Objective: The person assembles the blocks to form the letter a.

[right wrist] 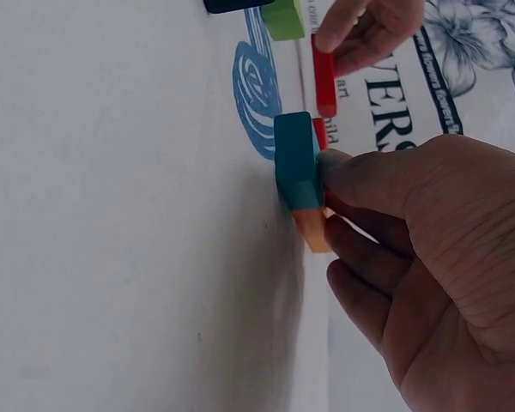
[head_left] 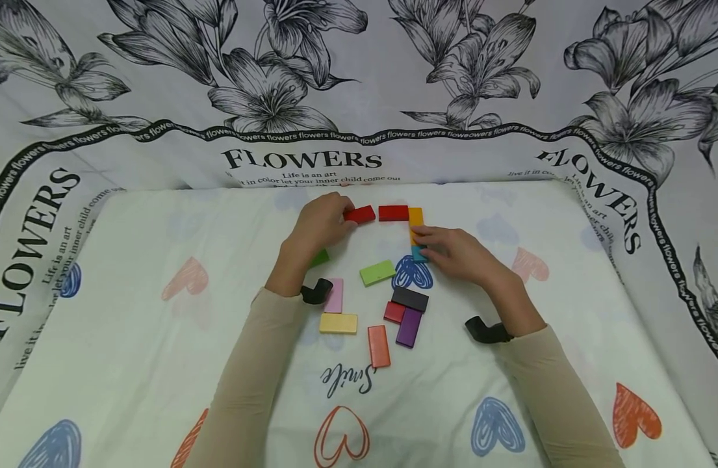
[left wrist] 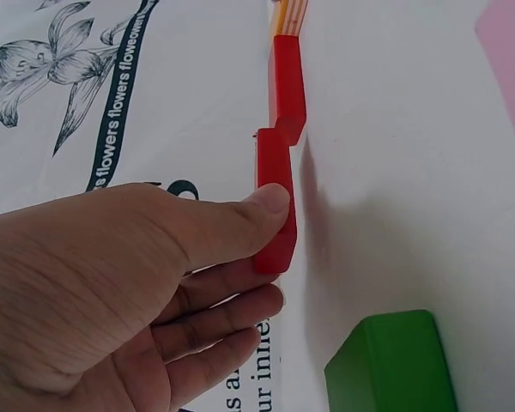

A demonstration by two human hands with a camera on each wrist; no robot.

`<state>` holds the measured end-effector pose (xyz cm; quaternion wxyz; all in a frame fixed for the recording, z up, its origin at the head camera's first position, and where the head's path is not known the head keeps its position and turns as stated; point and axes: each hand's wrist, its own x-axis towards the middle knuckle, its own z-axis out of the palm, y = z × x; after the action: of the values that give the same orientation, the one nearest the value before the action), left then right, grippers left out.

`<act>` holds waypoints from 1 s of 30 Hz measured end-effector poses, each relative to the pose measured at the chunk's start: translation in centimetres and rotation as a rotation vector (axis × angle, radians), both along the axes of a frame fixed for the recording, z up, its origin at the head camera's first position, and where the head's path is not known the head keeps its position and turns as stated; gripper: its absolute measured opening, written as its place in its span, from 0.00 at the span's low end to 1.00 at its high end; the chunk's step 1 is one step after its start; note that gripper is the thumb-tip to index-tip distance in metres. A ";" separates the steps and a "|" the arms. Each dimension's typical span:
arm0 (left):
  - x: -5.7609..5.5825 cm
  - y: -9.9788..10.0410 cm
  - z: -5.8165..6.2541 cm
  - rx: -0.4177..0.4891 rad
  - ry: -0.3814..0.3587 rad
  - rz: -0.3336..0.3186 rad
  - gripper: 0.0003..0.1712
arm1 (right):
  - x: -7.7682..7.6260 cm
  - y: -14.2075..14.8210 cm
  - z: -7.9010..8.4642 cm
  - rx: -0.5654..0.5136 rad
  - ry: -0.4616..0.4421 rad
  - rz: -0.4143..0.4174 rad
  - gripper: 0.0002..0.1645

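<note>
In the head view, my left hand (head_left: pixel 318 224) pinches a red block (head_left: pixel 363 214) at its left end. The left wrist view shows the thumb lying on that block's face. A second red block (head_left: pixel 393 213) lies to its right, its far end against an orange block (head_left: pixel 415 216). Below the orange block, end to end with it, is a blue block (head_left: pixel 419 254). My right hand (head_left: pixel 461 253) holds the blue block (right wrist: pixel 293 150) between thumb and fingers, with other fingertips beside the orange block (right wrist: pixel 310 230). The fingers partly hide both blocks.
Nearer me lie a light green block (head_left: pixel 377 273), a pink block (head_left: pixel 334 296), a yellow block (head_left: pixel 338 324) and an orange-red block (head_left: pixel 379 346). A black block (head_left: pixel 410 299) touches a red piece (head_left: pixel 394 312) and a purple block (head_left: pixel 408 327). My left wrist partly covers a green block (head_left: pixel 320 259).
</note>
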<state>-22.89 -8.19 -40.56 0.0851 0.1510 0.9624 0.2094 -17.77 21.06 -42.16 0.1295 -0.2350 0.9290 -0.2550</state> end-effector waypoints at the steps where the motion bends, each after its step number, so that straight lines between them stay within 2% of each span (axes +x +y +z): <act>1: 0.0 0.1 0.0 0.000 0.002 0.004 0.19 | 0.0 0.0 0.0 0.001 0.002 0.002 0.25; 12: -0.1 0.6 -0.4 0.001 -0.009 0.025 0.19 | 0.1 -0.1 0.0 0.004 -0.002 0.003 0.26; 21: 0.0 0.9 -1.1 -0.003 0.029 -0.012 0.19 | 0.1 0.1 -0.2 0.009 0.016 0.011 0.25; 30: -0.1 0.9 -1.1 -0.005 0.006 -0.007 0.19 | 0.1 0.1 -0.2 0.003 0.008 0.007 0.26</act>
<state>-22.96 -7.25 -41.68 0.0833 0.1546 0.9626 0.2062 -17.63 21.14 -42.34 0.1268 -0.2393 0.9290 -0.2522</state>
